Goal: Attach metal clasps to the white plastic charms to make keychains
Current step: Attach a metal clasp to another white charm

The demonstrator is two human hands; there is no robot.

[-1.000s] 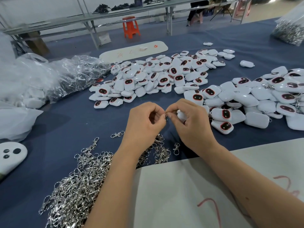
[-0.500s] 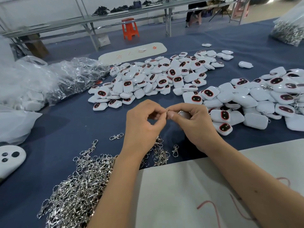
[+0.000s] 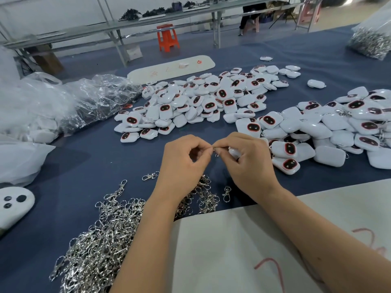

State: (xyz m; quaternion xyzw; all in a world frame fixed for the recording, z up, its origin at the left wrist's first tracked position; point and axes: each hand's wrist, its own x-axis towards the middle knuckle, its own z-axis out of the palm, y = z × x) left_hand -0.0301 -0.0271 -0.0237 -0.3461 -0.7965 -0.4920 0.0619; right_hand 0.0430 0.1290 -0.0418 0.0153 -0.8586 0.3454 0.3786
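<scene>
**Clasp meets charm, fingertips closing in**

Since the earlier frames the two hands have barely shifted over the cloth; the fingertips have drawn a little tighter together, and the piles lie as they did

The left hand [image 3: 186, 159] curls its thumb and forefinger into a pinch on a small clasp [image 3: 216, 152], only a glint of which shows between the fingertips. The right hand [image 3: 247, 159] pinches at the same spot and cups a white charm [image 3: 233, 152] under its curled fingers, mostly hidden. Both are held just above the blue cloth [image 3: 95, 166], at its near middle

The step in hand looks to be hooking the clasp onto the charm's loop. Whether it is through yet cannot be told. The next move likely calls for a fine twist of the ring while the charm is held steady, then setting the piece aside

Counts: two hands, one clasp and one charm in work. Loose clasps [image 3: 101, 240] lie heaped on the cloth's near left, far too many to count, with a few strays beyond the heap. Charms lie in two heaps: a far middle pile [image 3: 201, 100] and a right pile [image 3: 330, 127], dozens each. One white board [image 3: 243, 250] covers the cloth's near right edge
</scene>
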